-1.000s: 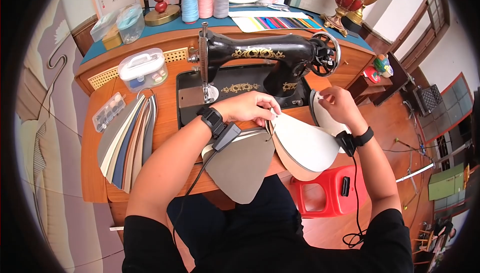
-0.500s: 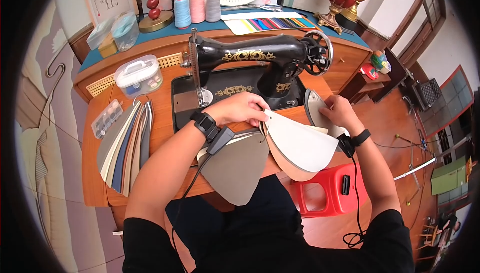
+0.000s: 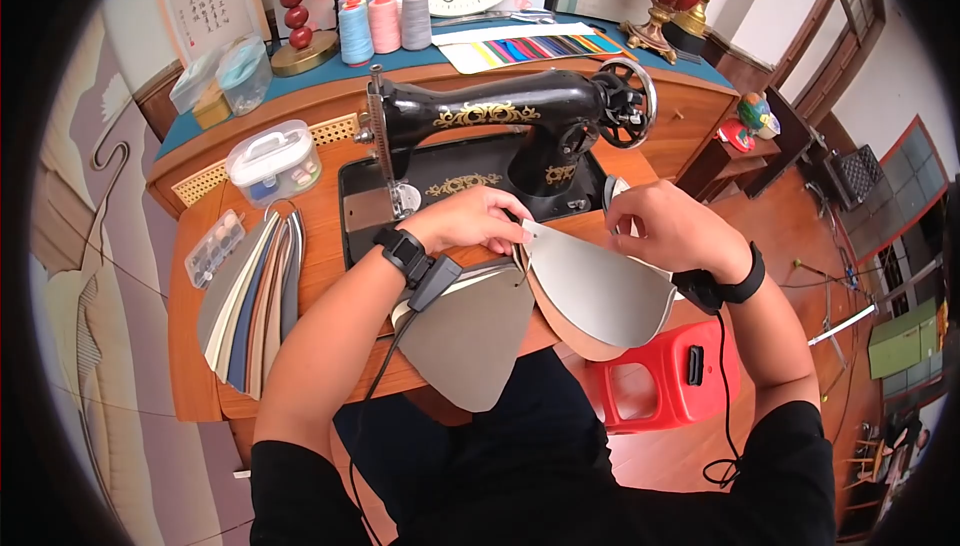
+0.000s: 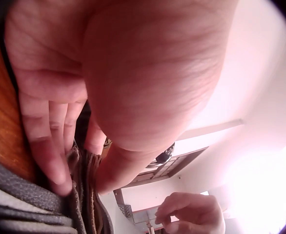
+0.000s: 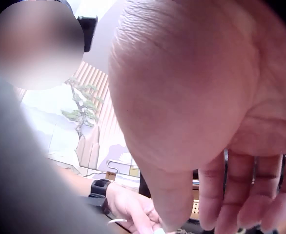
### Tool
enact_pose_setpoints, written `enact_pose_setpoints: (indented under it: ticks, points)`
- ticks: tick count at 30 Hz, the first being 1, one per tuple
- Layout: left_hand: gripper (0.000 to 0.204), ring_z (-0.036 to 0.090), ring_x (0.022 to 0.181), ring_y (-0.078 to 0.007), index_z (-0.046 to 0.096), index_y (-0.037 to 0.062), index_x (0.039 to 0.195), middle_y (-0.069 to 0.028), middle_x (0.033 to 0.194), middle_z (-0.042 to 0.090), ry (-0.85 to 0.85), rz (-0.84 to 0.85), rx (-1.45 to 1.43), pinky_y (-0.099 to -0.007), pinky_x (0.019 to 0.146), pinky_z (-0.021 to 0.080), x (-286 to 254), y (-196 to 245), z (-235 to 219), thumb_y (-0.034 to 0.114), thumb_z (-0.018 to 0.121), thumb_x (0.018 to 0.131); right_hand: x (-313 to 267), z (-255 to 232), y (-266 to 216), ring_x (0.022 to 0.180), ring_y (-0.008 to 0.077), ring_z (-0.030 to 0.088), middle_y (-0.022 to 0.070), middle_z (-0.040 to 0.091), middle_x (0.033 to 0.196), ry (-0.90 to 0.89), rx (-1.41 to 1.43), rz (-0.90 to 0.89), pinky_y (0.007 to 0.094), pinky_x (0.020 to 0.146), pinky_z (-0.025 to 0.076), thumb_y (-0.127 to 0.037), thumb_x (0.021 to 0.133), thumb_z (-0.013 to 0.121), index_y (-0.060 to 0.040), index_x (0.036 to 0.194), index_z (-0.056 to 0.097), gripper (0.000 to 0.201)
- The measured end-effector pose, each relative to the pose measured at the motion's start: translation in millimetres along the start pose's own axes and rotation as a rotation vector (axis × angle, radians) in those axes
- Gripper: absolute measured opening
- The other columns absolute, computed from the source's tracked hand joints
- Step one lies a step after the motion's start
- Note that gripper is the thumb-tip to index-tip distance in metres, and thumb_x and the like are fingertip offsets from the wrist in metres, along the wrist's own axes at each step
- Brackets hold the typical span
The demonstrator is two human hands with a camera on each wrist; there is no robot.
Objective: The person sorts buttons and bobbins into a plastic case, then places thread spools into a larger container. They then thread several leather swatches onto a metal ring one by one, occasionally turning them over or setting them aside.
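Observation:
A ring-bound set of leather swatches lies fanned across my lap-side table edge, with a grey-brown swatch [image 3: 470, 341] on the left and a pale grey one [image 3: 600, 281] on top at the right. My left hand [image 3: 475, 221] pinches the narrow punched ends between thumb and fingers; the left wrist view shows the stacked swatch edges [image 4: 88, 190] there. Just above the pale swatch hovers my right hand [image 3: 665, 226], fingers loosely bent and nothing between them. Part of another pale swatch [image 3: 617, 187] shows behind it.
A black sewing machine [image 3: 480, 111] stands right beyond my hands. Another swatch set [image 3: 255, 301], a button box [image 3: 215, 246] and a lidded clear box [image 3: 272, 161] lie left. Thread spools [image 3: 384, 24] line the back shelf; a red stool [image 3: 660, 381] stands below right.
My right hand has come off the swatch at the far right and moved left and nearer. The top right swatch, white before, now shows pale grey. My left hand keeps its pinch.

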State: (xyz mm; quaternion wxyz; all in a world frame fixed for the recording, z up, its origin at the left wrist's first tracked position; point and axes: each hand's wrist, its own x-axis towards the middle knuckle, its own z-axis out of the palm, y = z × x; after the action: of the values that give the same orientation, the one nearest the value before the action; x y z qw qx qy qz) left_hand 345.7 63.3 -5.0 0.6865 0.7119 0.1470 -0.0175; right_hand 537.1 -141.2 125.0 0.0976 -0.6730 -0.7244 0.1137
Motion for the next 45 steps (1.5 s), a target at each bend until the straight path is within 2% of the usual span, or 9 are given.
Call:
enact_pose_setpoints:
  ticks: [5,10,19,26,28,34,40,44,45]
  points:
    - [0.036,0.068,0.086,-0.0095,0.064,-0.0004,0.122,-0.0051,0.099,0.072,0.01,-0.002,0.01,-0.023,0.074,0.055,-1.2,2.1,1.0,0.017,0.074,0.093,9.2,-33.0,-9.7,0.072,0.03,0.071,0.0141,0.072,0.076,-0.171,-0.043,-0.042,0.036,0.068,0.055,-0.013,0.084,0.071,-0.0003,0.087,0.072,0.013]
    - [0.035,0.068,0.085,-0.01,0.064,-0.0012,0.122,-0.0058,0.1,0.072,-0.003,0.012,-0.011,-0.0229,0.074,0.055,2.7,-0.7,-0.3,0.016,0.074,0.093,25.4,-2.0,-3.2,0.067,0.0219,0.07,0.0151,0.071,0.073,-0.024,0.117,0.012,0.0344,0.064,0.053,-0.014,0.085,0.071,0.0016,0.087,0.072,0.015]
    - [0.031,0.068,0.084,-0.0109,0.065,-0.0023,0.119,-0.0067,0.096,0.072,-0.007,0.049,-0.038,-0.0236,0.074,0.055,0.8,-3.0,-1.1,0.013,0.072,0.093,64.0,55.6,-26.4,0.081,0.0367,0.072,0.0243,0.071,0.08,-0.211,0.038,0.195,0.0415,0.073,0.056,-0.026,0.087,0.07,0.0055,0.082,0.073,0.032]
    - [0.027,0.069,0.081,-0.0117,0.065,-0.0021,0.118,-0.007,0.092,0.071,0.007,0.02,-0.04,-0.0238,0.072,0.055,0.9,-2.7,-1.7,0.011,0.067,0.094,76.7,65.0,-23.7,0.078,0.0393,0.071,0.0288,0.069,0.079,-0.212,0.032,0.269,0.0425,0.073,0.056,-0.031,0.086,0.07,0.0052,0.08,0.073,0.037]
    - [0.027,0.069,0.081,-0.0117,0.066,-0.002,0.118,-0.0069,0.091,0.071,0.014,0.016,-0.045,-0.0236,0.071,0.055,-0.5,-1.1,-2.1,0.011,0.066,0.094,77.6,68.4,-21.9,0.074,0.0358,0.071,0.0261,0.069,0.076,-0.174,0.161,0.402,0.0414,0.072,0.056,-0.033,0.084,0.072,0.0045,0.077,0.073,0.038]
    - [0.03,0.066,0.08,-0.0091,0.066,0.0017,0.122,-0.0035,0.09,0.07,0.013,0.003,0.135,-0.023,0.069,0.054,0.5,3.2,-4.2,0.013,0.067,0.094,73.3,81.0,-18.6,0.071,0.027,0.071,0.0196,0.07,0.072,-0.038,0.274,0.494,0.0385,0.069,0.055,-0.038,0.077,0.077,0.0006,0.074,0.075,0.039]
    - [0.034,0.066,0.079,-0.0114,0.065,0.0014,0.124,-0.0052,0.09,0.07,-0.006,0.023,0.214,-0.0248,0.069,0.054,-5.4,9.7,-4.3,0.016,0.068,0.093,70.8,81.9,-21.2,0.071,0.0287,0.072,0.0203,0.071,0.072,-0.011,0.263,0.499,0.0392,0.069,0.056,-0.035,0.076,0.076,0.0006,0.076,0.076,0.036]
    - [0.029,0.068,0.08,-0.014,0.072,0.0,0.11,-0.0076,0.09,0.073,0.156,0.04,0.577,-0.0295,0.071,0.055,-20.3,29.4,-7.0,0.021,0.071,0.091,72.1,84.4,-16.2,0.074,0.0322,0.072,0.0235,0.071,0.076,0.004,0.254,0.455,0.041,0.072,0.057,-0.035,0.075,0.076,0.0016,0.08,0.076,0.037]
    - [0.028,0.068,0.08,-0.0146,0.074,-0.0003,0.104,-0.0083,0.09,0.074,0.209,0.052,0.781,-0.0308,0.072,0.055,-23.4,34.2,-9.2,0.024,0.074,0.09,73.2,86.3,-14.4,0.064,0.0237,0.066,0.0166,0.068,0.067,0.021,0.25,0.423,0.0366,0.064,0.053,-0.031,0.077,0.074,0.0029,0.073,0.073,0.034]
